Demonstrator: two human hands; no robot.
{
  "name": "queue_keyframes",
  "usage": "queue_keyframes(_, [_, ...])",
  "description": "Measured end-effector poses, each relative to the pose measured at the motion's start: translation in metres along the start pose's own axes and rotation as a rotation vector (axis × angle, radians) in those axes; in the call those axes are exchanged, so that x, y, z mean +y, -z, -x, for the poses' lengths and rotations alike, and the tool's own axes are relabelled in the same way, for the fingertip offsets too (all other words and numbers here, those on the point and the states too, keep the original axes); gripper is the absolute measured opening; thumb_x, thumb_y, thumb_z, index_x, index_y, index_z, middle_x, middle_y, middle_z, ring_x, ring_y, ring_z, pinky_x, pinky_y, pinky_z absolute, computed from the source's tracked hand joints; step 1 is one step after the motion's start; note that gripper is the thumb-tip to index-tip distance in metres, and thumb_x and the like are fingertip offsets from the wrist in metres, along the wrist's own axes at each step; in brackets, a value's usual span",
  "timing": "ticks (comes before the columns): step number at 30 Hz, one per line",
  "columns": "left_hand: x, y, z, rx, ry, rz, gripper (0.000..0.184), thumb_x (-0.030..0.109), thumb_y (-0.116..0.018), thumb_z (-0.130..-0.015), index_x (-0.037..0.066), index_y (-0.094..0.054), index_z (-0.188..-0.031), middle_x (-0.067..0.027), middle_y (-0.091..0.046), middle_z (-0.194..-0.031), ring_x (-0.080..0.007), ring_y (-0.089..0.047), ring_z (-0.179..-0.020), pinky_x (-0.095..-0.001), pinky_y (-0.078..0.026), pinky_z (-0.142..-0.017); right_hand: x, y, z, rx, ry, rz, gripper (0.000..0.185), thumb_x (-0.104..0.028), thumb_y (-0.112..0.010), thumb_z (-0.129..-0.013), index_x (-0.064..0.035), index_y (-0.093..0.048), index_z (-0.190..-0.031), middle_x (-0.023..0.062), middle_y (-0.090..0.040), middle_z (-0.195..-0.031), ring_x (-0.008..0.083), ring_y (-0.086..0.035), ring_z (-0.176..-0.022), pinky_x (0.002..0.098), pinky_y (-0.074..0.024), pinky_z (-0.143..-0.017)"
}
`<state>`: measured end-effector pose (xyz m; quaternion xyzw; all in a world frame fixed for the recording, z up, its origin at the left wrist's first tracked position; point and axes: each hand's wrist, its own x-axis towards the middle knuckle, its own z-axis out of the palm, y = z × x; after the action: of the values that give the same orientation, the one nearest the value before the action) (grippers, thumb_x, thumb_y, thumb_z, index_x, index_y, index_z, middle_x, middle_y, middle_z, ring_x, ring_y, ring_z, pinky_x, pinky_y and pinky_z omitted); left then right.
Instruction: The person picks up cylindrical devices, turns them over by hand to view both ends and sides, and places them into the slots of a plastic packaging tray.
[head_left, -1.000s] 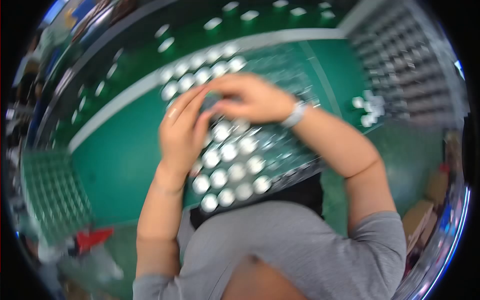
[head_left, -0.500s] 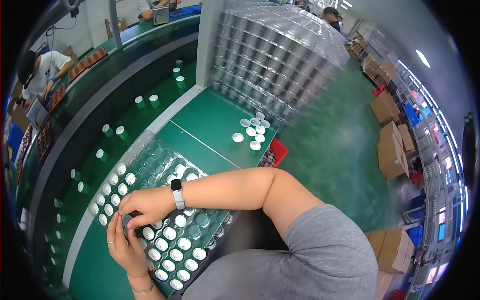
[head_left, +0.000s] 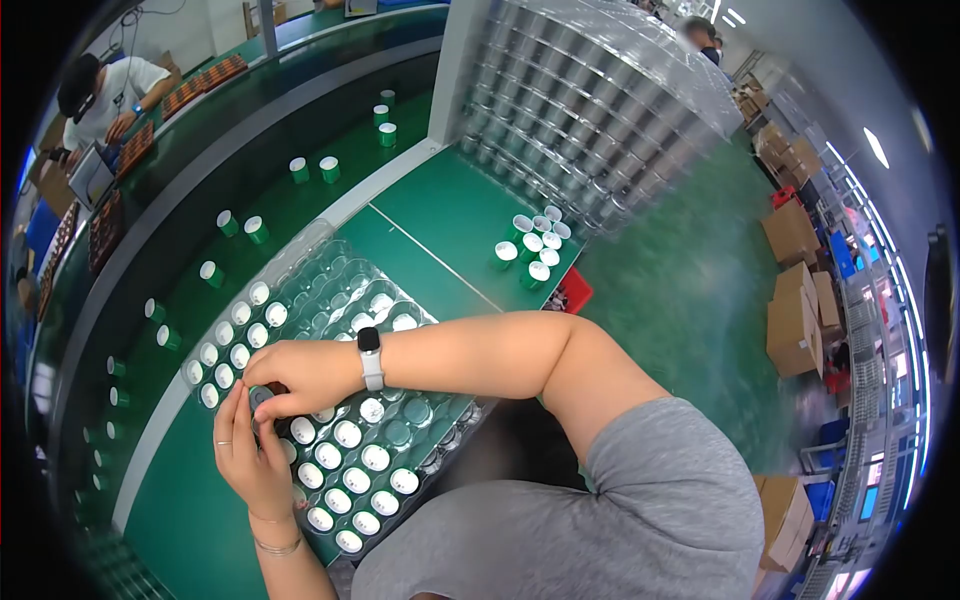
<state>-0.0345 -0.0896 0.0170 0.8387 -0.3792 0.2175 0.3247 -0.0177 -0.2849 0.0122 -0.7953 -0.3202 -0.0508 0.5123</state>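
My left hand [head_left: 248,450], with a ring on one finger, and my right hand [head_left: 300,380], with a watch at its wrist, meet over the left part of a clear plastic tray [head_left: 345,265]. Between their fingertips they hold a small round container [head_left: 261,398] with a dark grey end facing up. Both hands' fingers are closed on it. Rows of white-topped containers [head_left: 347,433] fill pockets of the tray on both sides of the hands. Part of the tray's middle is hidden under my right hand and forearm.
Green containers with white tops [head_left: 330,170] stand on the curved conveyor beyond the tray. More containers [head_left: 505,254] stand at the green table's [head_left: 430,215] right corner, beside tall stacked clear trays [head_left: 560,110]. A red bin [head_left: 573,292] sits below. A co-worker [head_left: 115,95] is across the conveyor.
The view has swung to the right since the first frame, bringing the stacked trays and aisle into sight. Both hands remain together on the small container.
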Motion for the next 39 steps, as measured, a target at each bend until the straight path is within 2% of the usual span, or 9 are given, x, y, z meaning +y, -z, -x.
queue_keyframes(4, [0.001,0.001,-0.001,-0.020,0.018,0.040,0.034,-0.003,-0.062,-0.085,-0.007,-0.061,-0.119,-0.0177,-0.062,-0.122,-0.0330,-0.063,-0.106,-0.0390,-0.051,-0.090,0.005,0.013,0.005,-0.176,0.009,-0.013,0.026,-0.019,-0.066,-0.088,0.0043,-0.058,-0.096,0.0167,-0.059,-0.099,0.0330,-0.058,-0.091,0.0403,-0.0480,-0.081])
queue_keyframes(9, [0.003,-0.004,0.000,-0.005,0.024,0.053,0.034,-0.004,-0.060,-0.085,-0.007,-0.061,-0.119,-0.0181,-0.062,-0.121,-0.0331,-0.063,-0.105,-0.0389,-0.051,-0.089,-0.002,0.006,0.007,-0.112,-0.051,0.025,0.029,-0.021,-0.067,-0.087,0.0052,-0.057,-0.094,0.0162,-0.060,-0.099,0.0335,-0.059,-0.092,0.0395,-0.0489,-0.080])
queue_keyframes(11, [0.006,-0.002,-0.002,-0.037,0.012,0.005,0.034,-0.004,-0.060,-0.085,-0.007,-0.061,-0.119,-0.0187,-0.062,-0.120,-0.0335,-0.063,-0.105,-0.0387,-0.051,-0.089,0.000,-0.004,0.007,0.045,-0.009,0.058,0.032,-0.027,-0.070,-0.084,0.0032,-0.059,-0.087,0.0174,-0.060,-0.086,0.0349,-0.058,-0.083,0.0414,-0.0472,-0.074])
queue_keyframes(13, [0.004,-0.002,-0.004,-0.019,0.012,0.025,0.034,-0.004,-0.060,-0.084,-0.007,-0.061,-0.118,-0.0186,-0.063,-0.119,-0.0335,-0.063,-0.106,-0.0390,-0.051,-0.089,0.000,0.000,0.007,0.023,-0.031,0.038,0.033,-0.027,-0.070,-0.083,0.0036,-0.060,-0.091,0.0181,-0.061,-0.089,0.0361,-0.059,-0.084,0.0418,-0.0477,-0.075])
queue_keyframes(17, [0.008,0.001,-0.009,-0.042,0.017,0.029,0.035,-0.003,-0.063,-0.083,-0.004,-0.063,-0.118,-0.0177,-0.064,-0.118,-0.0333,-0.063,-0.106,-0.0393,-0.050,-0.090,0.000,0.017,0.009,-0.119,0.059,0.009,0.034,-0.019,-0.064,-0.088,0.0042,-0.059,-0.113,0.0202,-0.060,-0.113,0.0374,-0.056,-0.108,0.0402,-0.0457,-0.095])
queue_keyframes(20, [-0.003,-0.005,-0.011,-0.030,0.050,0.093,0.036,-0.002,-0.066,-0.081,-0.002,-0.064,-0.117,-0.0170,-0.064,-0.118,-0.0328,-0.063,-0.106,-0.0383,-0.050,-0.091,0.015,0.023,0.008,-0.202,0.042,-0.012,0.041,-0.015,-0.059,-0.091,0.0025,-0.053,-0.128,0.0212,-0.054,-0.128,0.0351,-0.052,-0.120,0.0403,-0.0424,-0.102])
queue_keyframes(23, [-0.014,-0.002,-0.005,0.053,0.105,0.241,0.037,-0.001,-0.070,-0.079,-0.002,-0.065,-0.115,-0.0161,-0.064,-0.118,-0.0313,-0.063,-0.106,-0.0370,-0.051,-0.091,-0.005,0.024,0.008,-0.249,-0.136,-0.229,0.059,-0.002,-0.054,-0.088,0.0012,-0.038,-0.144,0.0181,-0.045,-0.138,0.0278,-0.055,-0.118,0.0358,-0.0477,-0.097])
queue_keyframes(28, [-0.018,-0.007,-0.006,0.091,0.041,0.255,0.040,0.004,-0.077,-0.075,-0.001,-0.066,-0.113,-0.0130,-0.066,-0.117,-0.0278,-0.065,-0.103,-0.0336,-0.054,-0.086,-0.001,0.018,0.004,-0.118,-0.017,-0.020,0.050,-0.005,-0.070,-0.081,0.0023,-0.055,-0.128,0.0171,-0.061,-0.119,0.0317,-0.061,-0.105,0.0356,-0.0518,-0.087])
queue_keyframes(39, [-0.016,-0.010,-0.010,0.104,0.012,0.266,0.044,0.005,-0.081,-0.071,0.000,-0.067,-0.112,-0.0116,-0.066,-0.114,-0.0255,-0.066,-0.100,-0.0319,-0.056,-0.083,0.003,0.019,0.007,-0.122,-0.066,0.097,0.044,-0.001,-0.070,-0.076,-0.0002,-0.060,-0.119,0.0151,-0.063,-0.116,0.0313,-0.062,-0.102,0.0362,-0.0529,-0.084])
